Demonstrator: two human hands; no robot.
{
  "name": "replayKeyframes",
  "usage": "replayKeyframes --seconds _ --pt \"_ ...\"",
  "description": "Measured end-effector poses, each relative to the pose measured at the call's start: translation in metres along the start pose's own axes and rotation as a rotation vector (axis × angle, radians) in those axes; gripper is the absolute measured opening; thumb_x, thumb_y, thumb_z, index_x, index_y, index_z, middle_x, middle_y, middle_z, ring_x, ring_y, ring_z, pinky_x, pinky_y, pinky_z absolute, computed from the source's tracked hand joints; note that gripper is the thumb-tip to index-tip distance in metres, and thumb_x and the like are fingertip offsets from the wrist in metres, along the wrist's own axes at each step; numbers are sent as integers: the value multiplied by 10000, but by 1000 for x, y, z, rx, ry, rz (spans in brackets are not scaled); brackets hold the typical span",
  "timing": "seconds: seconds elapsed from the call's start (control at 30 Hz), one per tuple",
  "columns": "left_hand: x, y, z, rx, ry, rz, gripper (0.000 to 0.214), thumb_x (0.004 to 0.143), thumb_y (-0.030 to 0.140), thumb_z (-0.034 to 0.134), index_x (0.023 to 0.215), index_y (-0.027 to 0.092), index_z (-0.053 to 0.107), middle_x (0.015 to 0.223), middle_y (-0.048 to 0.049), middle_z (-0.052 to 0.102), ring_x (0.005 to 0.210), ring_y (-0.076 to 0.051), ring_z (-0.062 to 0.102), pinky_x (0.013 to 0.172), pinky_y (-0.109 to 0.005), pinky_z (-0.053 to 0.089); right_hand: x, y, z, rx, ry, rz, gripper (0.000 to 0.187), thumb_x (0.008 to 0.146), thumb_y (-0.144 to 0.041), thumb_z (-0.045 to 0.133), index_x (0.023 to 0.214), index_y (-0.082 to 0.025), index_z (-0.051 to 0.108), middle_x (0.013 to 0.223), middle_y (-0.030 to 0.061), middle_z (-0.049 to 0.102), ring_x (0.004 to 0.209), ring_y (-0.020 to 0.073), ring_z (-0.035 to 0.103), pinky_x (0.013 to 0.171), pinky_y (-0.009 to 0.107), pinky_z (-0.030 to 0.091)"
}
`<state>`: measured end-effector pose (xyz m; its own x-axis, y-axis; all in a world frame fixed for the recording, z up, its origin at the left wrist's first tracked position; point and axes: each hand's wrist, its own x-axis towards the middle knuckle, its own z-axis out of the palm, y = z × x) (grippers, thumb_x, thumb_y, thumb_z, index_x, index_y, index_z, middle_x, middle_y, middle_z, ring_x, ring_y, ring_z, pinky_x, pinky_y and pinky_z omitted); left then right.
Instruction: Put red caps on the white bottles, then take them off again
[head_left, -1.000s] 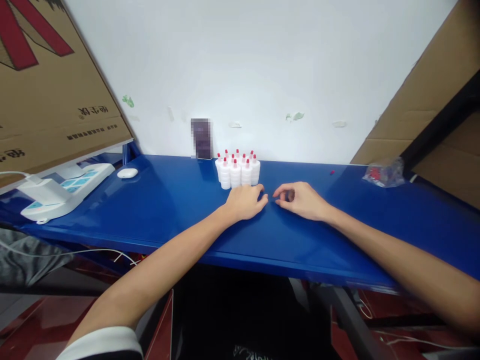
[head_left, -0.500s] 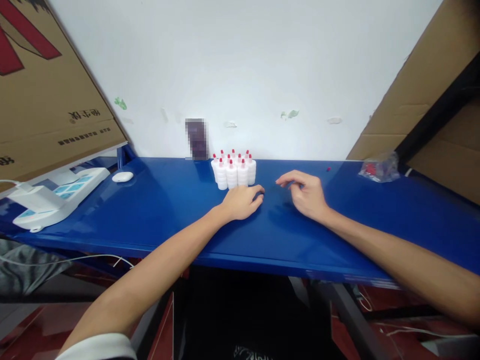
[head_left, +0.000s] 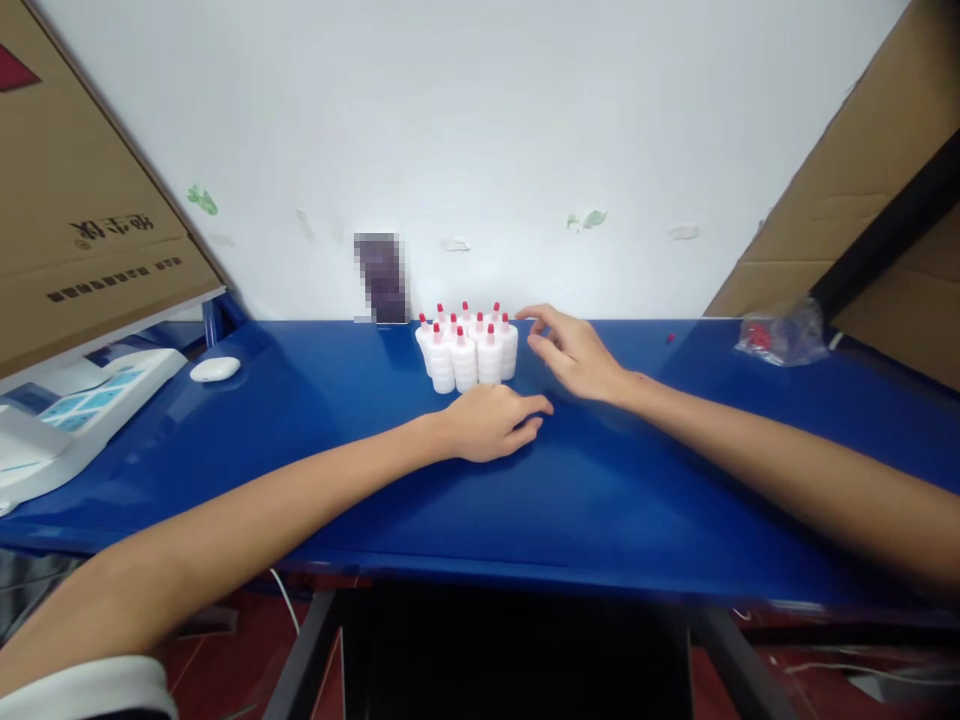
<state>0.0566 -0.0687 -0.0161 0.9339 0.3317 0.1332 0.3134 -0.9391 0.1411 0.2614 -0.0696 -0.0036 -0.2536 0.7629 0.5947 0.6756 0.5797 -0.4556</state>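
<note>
Several white squeeze bottles (head_left: 466, 362) with red tips stand upright in a tight cluster on the blue table (head_left: 315, 400). My left hand (head_left: 495, 422) rests at the table surface just in front of them, fingers apart and nothing visible between them. To the right of the bottles, my right hand (head_left: 570, 352) is raised with its thumb and fingers apart. Its index fingertip reaches close to the rightmost bottles' red tips, and I cannot tell whether it touches one. No object shows in that hand.
A white power strip (head_left: 112, 400) and a small white case (head_left: 215, 369) lie at the left. A clear plastic bag with red pieces (head_left: 780, 335) sits at the right, near a tiny red piece (head_left: 670, 338). Cardboard (head_left: 832, 190) leans at both sides; a blurred dark rectangle (head_left: 384, 278) stands at the wall.
My right hand has moved up and left, closer to the bottles. My left hand has shifted slightly right and nearer to me, its fingers stretched further. The camera view has also shifted.
</note>
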Motion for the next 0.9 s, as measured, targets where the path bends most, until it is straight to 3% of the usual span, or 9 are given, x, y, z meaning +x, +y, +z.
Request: replayKeyframes --seconds 0.17,0.3,0.43,0.57,0.7,0.8,0.9 --pt "-14 -3 4 -154 119 76 307 1024 256 427 1117 171 707 846 -38 765 680 -148 673 637 -256 446 5 -4 9 -5 -13 16 310 968 -287 512 1193 -174 692 856 35 673 649 159 550 672 322 426" --pt "-23 -2 10 -305 379 25 257 983 235 448 1022 159 690 702 6 697 534 -97 554 583 -232 402 -13 -6 7 68 31 30 280 987 -292 513 1161 -184 703 877 34 695 642 155 565 664 320 446" --pt "-23 -1 13 -418 544 -45 186 946 231 454 872 173 614 573 53 554 472 -78 451 548 -225 346 -30 -7 -2 84 105 43 245 986 -291 516 1074 -193 723 857 39 689 671 170 583 652 323 447" --pt "-21 -1 14 -517 663 -150 133 953 255 463 969 185 575 536 99 405 463 -79 380 542 -228 300 -29 -8 -8 125 108 142 299 983 -331 531 1191 -193 695 844 18 635 613 149 540 610 313 425" --pt "-19 -4 13 -541 652 -228 150 941 254 478 1041 189 569 547 109 375 476 -87 378 554 -233 299 -16 -10 1 193 0 201 401 977 -415 555 1294 -189 650 860 3 598 571 129 506 594 307 419" --pt "-16 -6 12 -494 579 -247 140 928 250 486 959 180 604 571 83 449 511 -96 440 576 -242 320 -12 -9 9 192 -19 177 405 965 -457 575 1246 -176 658 875 18 626 615 145 524 627 316 437" --pt "-13 -8 12 -490 583 -251 161 912 228 483 807 171 592 606 51 513 547 -98 475 590 -245 348 -16 -9 8 148 -11 129 344 954 -448 600 1152 -174 665 861 23 634 644 155 529 637 314 439"
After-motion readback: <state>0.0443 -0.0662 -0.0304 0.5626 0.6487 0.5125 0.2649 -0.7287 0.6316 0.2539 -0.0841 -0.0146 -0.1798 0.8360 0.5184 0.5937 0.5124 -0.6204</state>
